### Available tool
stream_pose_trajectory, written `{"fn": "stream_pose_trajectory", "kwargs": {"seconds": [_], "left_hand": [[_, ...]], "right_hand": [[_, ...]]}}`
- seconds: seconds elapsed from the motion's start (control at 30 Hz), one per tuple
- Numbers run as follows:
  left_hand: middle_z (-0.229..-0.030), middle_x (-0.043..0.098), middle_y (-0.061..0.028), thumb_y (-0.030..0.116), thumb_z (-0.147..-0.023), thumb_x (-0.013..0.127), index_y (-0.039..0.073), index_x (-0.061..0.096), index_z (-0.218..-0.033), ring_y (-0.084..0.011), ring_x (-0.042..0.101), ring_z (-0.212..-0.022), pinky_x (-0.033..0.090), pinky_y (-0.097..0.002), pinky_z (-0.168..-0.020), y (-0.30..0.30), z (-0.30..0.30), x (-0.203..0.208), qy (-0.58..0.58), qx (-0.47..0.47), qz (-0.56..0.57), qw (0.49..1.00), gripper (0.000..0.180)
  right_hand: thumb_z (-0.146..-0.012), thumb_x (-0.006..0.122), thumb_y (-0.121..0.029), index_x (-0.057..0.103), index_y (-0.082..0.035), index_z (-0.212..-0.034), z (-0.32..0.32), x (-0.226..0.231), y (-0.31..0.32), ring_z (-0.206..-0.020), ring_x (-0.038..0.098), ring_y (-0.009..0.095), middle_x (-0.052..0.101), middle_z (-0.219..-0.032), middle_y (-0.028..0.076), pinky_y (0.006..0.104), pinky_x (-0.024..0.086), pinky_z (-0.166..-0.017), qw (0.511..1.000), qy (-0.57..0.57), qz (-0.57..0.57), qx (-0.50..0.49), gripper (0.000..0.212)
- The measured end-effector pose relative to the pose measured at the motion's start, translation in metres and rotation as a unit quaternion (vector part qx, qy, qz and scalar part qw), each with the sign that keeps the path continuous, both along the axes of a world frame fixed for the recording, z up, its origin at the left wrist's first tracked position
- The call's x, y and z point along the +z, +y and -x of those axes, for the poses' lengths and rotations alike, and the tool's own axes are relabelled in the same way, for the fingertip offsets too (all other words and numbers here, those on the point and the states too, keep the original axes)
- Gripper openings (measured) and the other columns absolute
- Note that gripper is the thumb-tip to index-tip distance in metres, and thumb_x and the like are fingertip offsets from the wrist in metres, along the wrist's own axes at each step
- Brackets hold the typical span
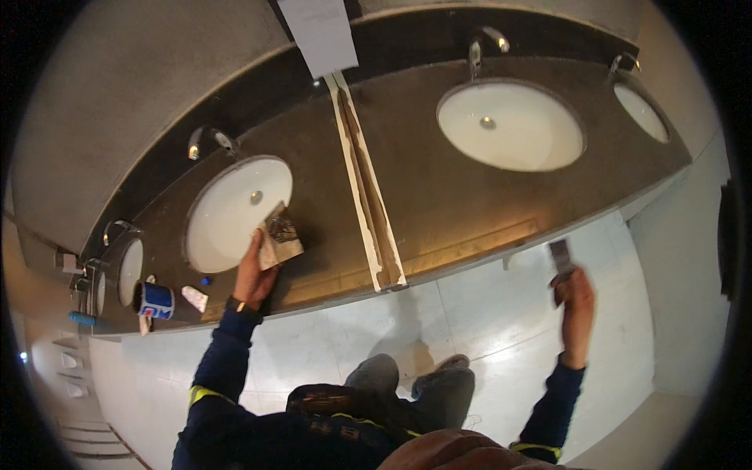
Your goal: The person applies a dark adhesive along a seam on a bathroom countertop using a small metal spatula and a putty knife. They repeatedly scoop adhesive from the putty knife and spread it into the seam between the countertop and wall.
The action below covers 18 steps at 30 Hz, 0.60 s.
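My left hand (254, 274) is closed on a small squarish piece of cardboard (280, 249) with a dark smear on its upper part, held over the front right rim of a white oval sink (219, 223). Out past the counter's front edge, my right hand (576, 301) grips a putty knife (561, 257), its flat blade pointing up and away from me. Between the hands, a dark seam (364, 184) runs across the brown countertop (325, 227) from back to front. Pale masking tape (359, 205) lines both its sides.
A blue and white can (154, 301), a crumpled pale wrapper (195, 298) and a small blue cap (206, 280) are on the counter at left. Another oval sink (540, 129) lies right of the seam, with a chrome faucet (476, 55) behind. A white paper sheet (319, 35) hangs at the seam's far end.
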State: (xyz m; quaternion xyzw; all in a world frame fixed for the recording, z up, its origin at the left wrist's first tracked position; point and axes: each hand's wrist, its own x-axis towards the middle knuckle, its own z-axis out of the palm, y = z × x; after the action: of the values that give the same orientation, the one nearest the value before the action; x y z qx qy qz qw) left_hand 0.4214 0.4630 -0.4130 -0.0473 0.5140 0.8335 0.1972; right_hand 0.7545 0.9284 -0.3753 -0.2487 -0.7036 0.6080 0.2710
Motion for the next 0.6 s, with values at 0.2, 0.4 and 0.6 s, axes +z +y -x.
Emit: {"fn": "stream_pose_trajectory", "kwargs": {"seconds": [0.2,0.4,0.6], "left_hand": [[-0.119,0.061,-0.0013,0.036,-0.1,0.054,0.016,0.05,-0.132,-0.0181,0.06,-0.106,0.054,-0.0387,-0.084,0.032,0.002,0.022,-0.063,-0.037,0.053,0.996,0.038],[-0.129,0.054,-0.0023,0.034,-0.1,0.054,0.017,0.047,-0.133,-0.0206,0.052,-0.121,0.041,-0.0479,-0.104,0.067,0.004,0.026,-0.09,-0.068,-0.066,0.991,0.038],[-0.132,0.054,-0.0043,0.034,-0.104,0.041,0.015,0.045,-0.135,-0.0206,0.057,-0.115,0.048,-0.045,-0.095,0.082,0.002,0.078,-0.059,-0.121,-0.148,0.98,0.036]], "right_hand": [[-0.103,0.045,-0.028,0.06,-0.002,-0.116,-0.048,0.042,-0.055,-0.061,0.048,0.007,0.064,-0.081,0.005,0.023,0.038,-0.055,0.984,-0.057,0.166,0.019,0.033],[-0.103,0.045,-0.029,0.06,-0.003,-0.116,-0.068,0.077,-0.06,-0.063,0.048,0.006,0.064,-0.081,0.003,0.022,0.037,-0.055,0.98,-0.111,0.168,-0.004,0.033],[-0.1,0.042,-0.019,0.051,-0.004,-0.132,-0.022,0.122,-0.086,-0.07,0.055,0.009,0.068,-0.095,0.008,0.0225,0.043,-0.06,0.987,-0.087,0.137,-0.009,0.037]]}}
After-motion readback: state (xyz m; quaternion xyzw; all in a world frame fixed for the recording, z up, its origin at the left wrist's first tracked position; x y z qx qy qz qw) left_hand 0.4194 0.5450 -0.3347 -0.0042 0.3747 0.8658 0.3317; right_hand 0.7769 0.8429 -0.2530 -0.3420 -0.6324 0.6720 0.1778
